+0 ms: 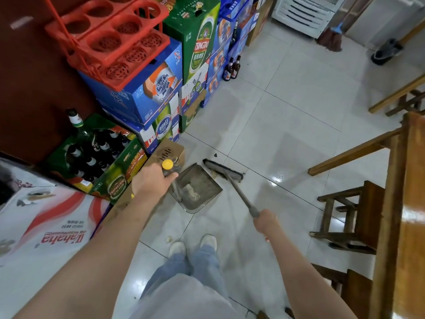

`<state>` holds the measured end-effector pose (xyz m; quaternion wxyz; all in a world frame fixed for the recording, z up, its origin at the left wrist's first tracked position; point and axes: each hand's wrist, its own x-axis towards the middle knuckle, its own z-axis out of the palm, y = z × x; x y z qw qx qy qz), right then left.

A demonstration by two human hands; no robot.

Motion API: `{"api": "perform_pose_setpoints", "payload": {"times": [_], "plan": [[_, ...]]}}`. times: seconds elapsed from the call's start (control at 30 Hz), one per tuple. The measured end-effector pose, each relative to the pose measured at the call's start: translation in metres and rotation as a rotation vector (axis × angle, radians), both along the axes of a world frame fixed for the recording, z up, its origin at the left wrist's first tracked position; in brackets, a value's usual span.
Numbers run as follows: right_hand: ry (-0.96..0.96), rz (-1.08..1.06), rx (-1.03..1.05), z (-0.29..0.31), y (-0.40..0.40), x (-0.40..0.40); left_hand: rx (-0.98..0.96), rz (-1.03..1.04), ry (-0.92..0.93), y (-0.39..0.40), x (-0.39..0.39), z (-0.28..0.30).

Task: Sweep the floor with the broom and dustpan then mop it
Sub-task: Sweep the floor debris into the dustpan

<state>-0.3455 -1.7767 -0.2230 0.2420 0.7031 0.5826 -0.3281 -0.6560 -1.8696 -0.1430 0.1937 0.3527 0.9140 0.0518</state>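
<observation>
Dustpan (199, 188) sits on the tiled floor (287, 116) just ahead of the feet, its mouth facing far and right, and the left hand (154, 183) is curled round its upright, yellow-capped handle (167, 165) close to the stacked beer cartons (161, 88). Just beyond the lip lies the broom (222, 169) head, its long axis running left to right across the pan's mouth, with a scrap of debris (215, 155) farther off; its shaft slants back to the right hand (264, 221), which grips it. So the sweep, I judge, must pull near and left into the pan, whose contents are hard to make out, and the mop (331, 39) stands blurred far right.
</observation>
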Motion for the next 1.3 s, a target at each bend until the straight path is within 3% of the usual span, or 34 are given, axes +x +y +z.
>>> {"api": "perform_pose_setpoints", "payload": {"times": [0.47, 0.97, 1.3], "plan": [[0.066, 0.01, 0.062, 0.014, -0.02, 0.018, -0.021, 0.1, -0.029, -0.058, 0.023, 0.007], [0.116, -0.021, 0.101, 0.017, 0.036, -0.023, -0.043, 0.126, -0.021, -0.044, 0.038, 0.013], [0.036, 0.045, 0.014, 0.009, -0.007, -0.009, -0.02, 0.094, -0.012, -0.044, 0.034, 0.015]]}}
